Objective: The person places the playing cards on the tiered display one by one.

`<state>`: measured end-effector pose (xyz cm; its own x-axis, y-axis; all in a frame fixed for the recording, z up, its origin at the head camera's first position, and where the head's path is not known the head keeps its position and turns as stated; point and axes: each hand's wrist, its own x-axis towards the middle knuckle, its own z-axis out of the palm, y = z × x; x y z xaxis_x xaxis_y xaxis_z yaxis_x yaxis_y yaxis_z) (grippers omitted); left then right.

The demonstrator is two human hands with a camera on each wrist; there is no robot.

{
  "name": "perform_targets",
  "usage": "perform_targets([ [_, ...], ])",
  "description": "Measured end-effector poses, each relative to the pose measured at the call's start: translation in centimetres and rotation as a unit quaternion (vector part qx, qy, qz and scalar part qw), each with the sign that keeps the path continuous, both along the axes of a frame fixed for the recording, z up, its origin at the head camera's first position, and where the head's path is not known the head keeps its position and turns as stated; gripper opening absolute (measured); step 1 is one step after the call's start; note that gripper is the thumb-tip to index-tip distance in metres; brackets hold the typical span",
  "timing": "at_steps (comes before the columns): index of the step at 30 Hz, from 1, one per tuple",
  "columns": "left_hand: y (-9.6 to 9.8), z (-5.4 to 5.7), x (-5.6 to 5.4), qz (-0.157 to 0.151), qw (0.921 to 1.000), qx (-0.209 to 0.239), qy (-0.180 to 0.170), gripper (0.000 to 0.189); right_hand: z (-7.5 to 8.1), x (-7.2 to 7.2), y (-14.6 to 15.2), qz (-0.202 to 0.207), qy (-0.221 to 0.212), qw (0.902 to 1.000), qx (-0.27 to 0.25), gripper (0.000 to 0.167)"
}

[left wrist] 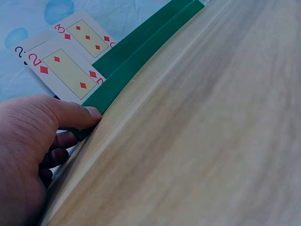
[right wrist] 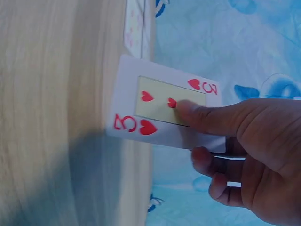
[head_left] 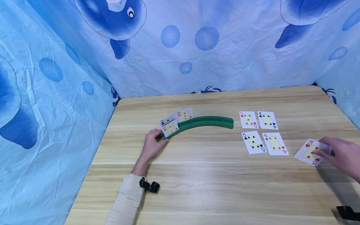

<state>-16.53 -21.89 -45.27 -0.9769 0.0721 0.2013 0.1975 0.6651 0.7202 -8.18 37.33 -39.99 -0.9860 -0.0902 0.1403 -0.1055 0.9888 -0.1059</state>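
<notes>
My left hand point(head_left: 152, 145) grips the left end of a curved green card holder point(head_left: 206, 121), the thumb along its front edge in the left wrist view. In the holder's left part stand a two of diamonds point(left wrist: 68, 73) in front, a black two point(head_left: 167, 120) mostly hidden behind it, and a three of diamonds point(left wrist: 88, 39). At the right, my right hand point(head_left: 341, 156) pinches a three of hearts point(right wrist: 129, 89), thumb on its face and fingers behind. The card is tilted, face up, above the table's right part.
Between holder and right hand lie a five of hearts point(head_left: 248, 120), a four of spades point(head_left: 267, 120), a five of spades point(head_left: 253, 142) and a four of diamonds point(head_left: 275, 143), face up in two rows. Blue patterned cloth point(head_left: 185, 53) hangs behind the wooden table point(head_left: 197, 187).
</notes>
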Motion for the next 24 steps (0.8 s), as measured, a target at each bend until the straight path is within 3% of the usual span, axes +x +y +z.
perform_targets([
  [5,0.0,0.1,0.1,0.002,1.0,-0.001,-0.003,0.036,0.4,0.9,-0.4,0.019,0.014,0.9997,-0.004,0.027],
  [12,0.0,0.1,0.1,0.004,1.0,0.0,-0.009,0.038,1.0,1.5,-0.8,0.031,0.031,0.9989,-0.016,0.021],
  [20,0.0,0.1,0.0,0.004,0.9999,0.0,-0.014,0.038,2.8,0.3,-2.7,0.042,0.051,0.9961,-0.058,0.018],
  [24,0.0,0.1,0.0,0.004,0.9999,0.001,-0.014,0.038,3.8,-0.3,-4.2,0.071,0.069,0.9927,-0.069,0.018],
])
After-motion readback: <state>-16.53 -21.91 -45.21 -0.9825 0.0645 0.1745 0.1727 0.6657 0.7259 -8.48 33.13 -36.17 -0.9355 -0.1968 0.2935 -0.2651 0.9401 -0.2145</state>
